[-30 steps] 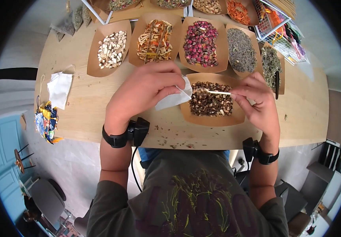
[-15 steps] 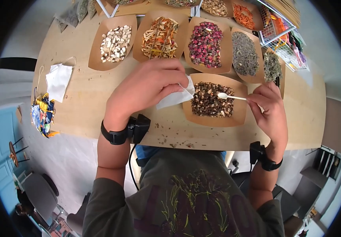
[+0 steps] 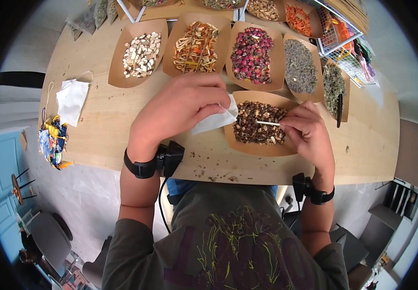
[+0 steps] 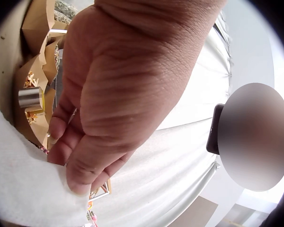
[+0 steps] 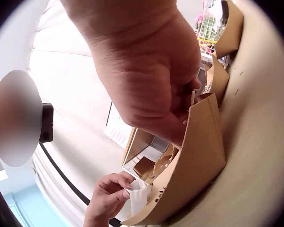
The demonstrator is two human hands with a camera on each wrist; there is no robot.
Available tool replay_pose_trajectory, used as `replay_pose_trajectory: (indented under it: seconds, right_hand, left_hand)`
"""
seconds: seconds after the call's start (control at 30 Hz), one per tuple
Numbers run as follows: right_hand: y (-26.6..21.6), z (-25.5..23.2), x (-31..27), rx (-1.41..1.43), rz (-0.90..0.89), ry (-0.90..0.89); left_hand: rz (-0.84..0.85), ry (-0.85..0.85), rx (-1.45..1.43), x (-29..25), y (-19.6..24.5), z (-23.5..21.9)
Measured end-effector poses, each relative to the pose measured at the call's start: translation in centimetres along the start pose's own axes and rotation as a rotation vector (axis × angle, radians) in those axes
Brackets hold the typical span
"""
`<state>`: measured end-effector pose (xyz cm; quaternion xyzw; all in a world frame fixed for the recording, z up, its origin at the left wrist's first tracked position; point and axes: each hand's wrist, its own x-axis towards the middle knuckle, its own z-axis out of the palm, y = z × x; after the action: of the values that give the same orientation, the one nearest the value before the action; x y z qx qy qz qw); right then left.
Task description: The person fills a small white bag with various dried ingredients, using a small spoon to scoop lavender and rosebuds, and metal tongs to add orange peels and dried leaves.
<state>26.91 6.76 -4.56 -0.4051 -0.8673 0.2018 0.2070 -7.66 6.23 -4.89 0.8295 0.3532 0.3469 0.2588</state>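
Note:
The left hand (image 3: 182, 106) pinches a white pouch (image 3: 215, 120) by its upper edge, beside the left end of a brown paper tray (image 3: 262, 150). In the left wrist view, the pouch (image 4: 28, 179) hangs from the thumb and fingers of the left hand (image 4: 128, 80). Dark and tan chopped bits (image 3: 255, 131) fill the tray. Over its right side, the right hand (image 3: 308, 133) pinches the handle of a small white spoon (image 3: 269, 123); the bowl cannot be made out among the bits. The right wrist view shows the right hand (image 5: 146, 71) close behind the tray wall (image 5: 194, 156).
Behind stand trays of white pieces (image 3: 142, 54), orange-yellow peel (image 3: 197, 46) with tongs, rosebuds (image 3: 252, 53) and grey-green herbs (image 3: 300, 65). White pouches (image 3: 72, 101) and patterned ones (image 3: 54, 142) lie at the left. Wire baskets (image 3: 354, 63) stand back right. Crumbs dot the front edge.
The right hand moved right with the spoon, away from the pouch, then came back left, and the spoon dipped among the bits. The left hand keeps its hold on the pouch, almost still.

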Motion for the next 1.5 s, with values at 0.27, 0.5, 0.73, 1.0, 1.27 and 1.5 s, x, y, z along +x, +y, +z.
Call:
replay_pose_trajectory:
  seconds: [0.27,0.5,0.73,1.0,1.27,1.5]
  right_hand:
    - [0.1,-0.4,-0.3,0.088,0.023,0.039]
    - [-4.3,-0.6,3.1,-0.101,-0.198,0.109]
    - [-3.1,-3.1,1.6,-0.210,-0.187,0.169]
    - [-1.0,-4.3,-1.6,-0.230,0.005,-0.034]
    - [-0.9,-0.2,0.2,-0.066,-0.024,0.021]
    - [0.1,-0.1,-0.3,0.054,-0.001,-0.004]
  left_hand:
    - [-0.011,-0.013,-0.006,0.1,0.3,-0.1]
    - [0.002,-0.030,-0.022,0.2,0.6,-0.2]
    - [0.002,-0.017,-0.008,0.0,0.4,-0.2]
    - [0.004,-0.014,-0.010,0.0,0.4,-0.1]
    - [-0.014,-0.014,-0.013,0.0,0.4,-0.2]
    - [-0.013,-0.022,-0.002,0.0,0.3,-0.3]
